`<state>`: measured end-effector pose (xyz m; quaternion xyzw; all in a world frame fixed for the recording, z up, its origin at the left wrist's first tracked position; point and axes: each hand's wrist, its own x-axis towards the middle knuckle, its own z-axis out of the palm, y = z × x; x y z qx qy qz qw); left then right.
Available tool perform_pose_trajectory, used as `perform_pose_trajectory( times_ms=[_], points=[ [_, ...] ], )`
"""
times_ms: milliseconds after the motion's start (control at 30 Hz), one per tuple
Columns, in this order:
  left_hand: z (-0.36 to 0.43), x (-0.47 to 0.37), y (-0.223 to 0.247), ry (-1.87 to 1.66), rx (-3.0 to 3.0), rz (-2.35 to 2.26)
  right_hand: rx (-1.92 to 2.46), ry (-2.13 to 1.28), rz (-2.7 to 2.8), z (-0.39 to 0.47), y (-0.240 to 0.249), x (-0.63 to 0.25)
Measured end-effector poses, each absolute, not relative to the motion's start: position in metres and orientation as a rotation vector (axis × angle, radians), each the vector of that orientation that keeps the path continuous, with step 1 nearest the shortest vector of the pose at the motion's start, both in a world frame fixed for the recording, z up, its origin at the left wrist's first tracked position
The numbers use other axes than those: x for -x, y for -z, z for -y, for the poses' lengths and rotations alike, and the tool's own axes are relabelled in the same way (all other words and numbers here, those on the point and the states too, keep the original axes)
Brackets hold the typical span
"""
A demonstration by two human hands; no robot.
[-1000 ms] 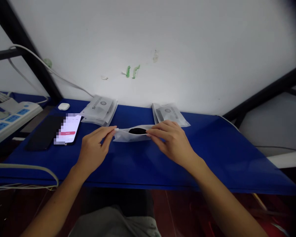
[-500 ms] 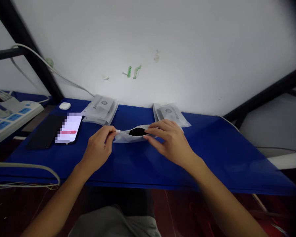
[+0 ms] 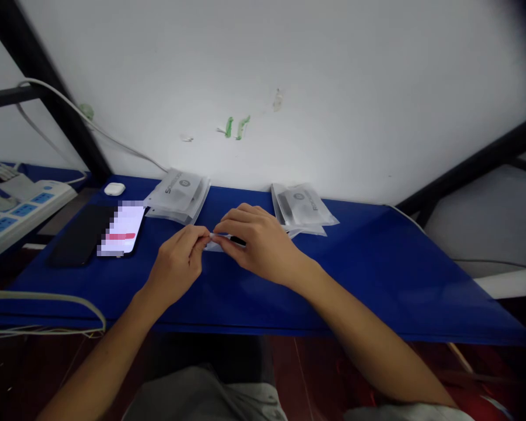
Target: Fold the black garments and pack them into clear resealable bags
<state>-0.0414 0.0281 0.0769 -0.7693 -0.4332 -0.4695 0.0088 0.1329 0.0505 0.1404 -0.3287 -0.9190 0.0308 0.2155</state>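
Mid-frame, the left hand (image 3: 178,260) and right hand (image 3: 259,244) pinched the left end of the translucent pouch (image 3: 214,247), where light, even tension seemed best for keeping its edges aligned

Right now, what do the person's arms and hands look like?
Left hand and right hand are bare: no gloves, rings or wristbands show. Left forearm and right forearm are uncovered; grey cloth, probably a sleeve, shows beside the latter.
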Motion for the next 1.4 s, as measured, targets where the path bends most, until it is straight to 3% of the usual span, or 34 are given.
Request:
perform_pose_trajectory(
  times_ms=[933, 1400],
  points=[
    [-0.022, 0.048, -0.071, 1.437, 2.486, 1.440, 1.037, 0.027, 2.678, -0.047, -0.150, -0.156],
    [-0.022, 0.039, -0.074, 1.465, 2.411, 1.320, 0.974, 0.034, 2.517, -0.040, -0.129, -0.161]
  ],
)
